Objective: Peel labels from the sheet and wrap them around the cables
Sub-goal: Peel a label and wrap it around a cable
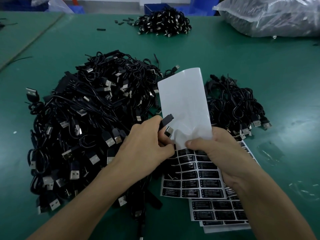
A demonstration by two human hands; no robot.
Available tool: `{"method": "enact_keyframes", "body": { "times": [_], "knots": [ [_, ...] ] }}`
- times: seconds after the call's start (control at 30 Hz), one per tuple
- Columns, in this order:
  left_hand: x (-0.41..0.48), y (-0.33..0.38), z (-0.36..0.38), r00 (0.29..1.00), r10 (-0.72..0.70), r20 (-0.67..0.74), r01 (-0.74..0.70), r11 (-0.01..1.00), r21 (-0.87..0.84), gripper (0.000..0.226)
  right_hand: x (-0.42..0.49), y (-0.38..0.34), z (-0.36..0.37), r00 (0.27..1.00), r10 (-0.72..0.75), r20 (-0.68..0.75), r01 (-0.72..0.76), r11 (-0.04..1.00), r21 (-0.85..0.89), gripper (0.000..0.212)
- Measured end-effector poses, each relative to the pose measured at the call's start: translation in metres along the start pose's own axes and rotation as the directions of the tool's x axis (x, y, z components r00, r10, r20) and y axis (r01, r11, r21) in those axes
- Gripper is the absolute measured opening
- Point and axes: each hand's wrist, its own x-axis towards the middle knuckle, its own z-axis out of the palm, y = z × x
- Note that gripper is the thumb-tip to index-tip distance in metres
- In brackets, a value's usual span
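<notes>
My right hand (220, 153) grips a label sheet (187, 104) at its middle; the upper half is bare white backing, curling upward, and the lower half carries rows of black labels (195, 177). My left hand (147, 146) holds a black cable (166, 122) with its connector ends sticking out over the sheet, and its fingertips pinch at the sheet's left edge by the top row of labels. More label sheets (223, 213) lie stacked on the table under the held one.
A big pile of black USB cables (90, 122) fills the green table (225, 54) left of my hands. A smaller pile (237, 104) lies right of the sheet, another heap (164, 23) at the back, beside a plastic bag (270, 16) far right.
</notes>
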Motion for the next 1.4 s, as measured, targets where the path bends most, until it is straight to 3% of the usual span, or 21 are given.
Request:
{"method": "enact_keyframes", "body": {
  "times": [0.13, 0.3, 0.5, 0.77, 1.03, 1.23, 1.3, 1.4],
  "knots": [
    [0.0, 0.002, 0.0, 1.0, -0.024, 0.002, 0.024, 1.0, 0.004, 0.031, 0.0, 0.001, 0.0, 0.999, -0.032, -0.011, 0.032, 0.998, -0.05, 0.021],
    [0.0, 0.004, -0.001, 1.0, -0.022, 0.009, 0.022, 1.0, 0.002, 0.042, 0.002, 0.003, 0.001, 0.997, -0.053, -0.05, 0.049, 0.996, -0.079, 0.022],
    [0.0, 0.003, -0.003, 0.999, -0.02, 0.032, 0.021, 0.999, -0.027, 0.042, 0.001, 0.003, 0.002, 1.0, -0.015, -0.017, 0.015, 1.0, -0.007, 0.019],
    [0.002, -0.002, -0.004, 0.999, -0.019, 0.04, 0.02, 0.999, -0.028, 0.04, 0.001, 0.002, 0.003, 0.999, -0.038, -0.014, 0.037, 0.999, -0.038, 0.019],
    [0.006, -0.005, -0.003, 1.0, -0.014, 0.004, 0.014, 1.0, 0.022, 0.028, -0.001, 0.0, 0.0, 0.995, -0.102, -0.021, 0.096, 0.979, -0.18, 0.016],
    [0.006, 0.001, -0.005, 0.99, -0.078, -0.119, 0.069, 0.995, -0.074, 0.029, -0.005, -0.001, -0.005, 0.972, -0.199, -0.127, 0.115, 0.869, -0.481, 0.016],
    [0.006, 0.004, -0.006, 0.986, -0.114, -0.119, 0.099, 0.987, -0.123, 0.028, -0.009, -0.002, -0.003, 0.949, -0.229, -0.219, 0.036, 0.763, -0.645, 0.03],
    [0.007, 0.004, -0.006, 0.99, -0.126, -0.067, 0.114, 0.982, -0.149, 0.029, -0.01, -0.001, 0.0, 0.877, -0.368, -0.31, -0.029, 0.603, -0.797, 0.065]
  ]
}}
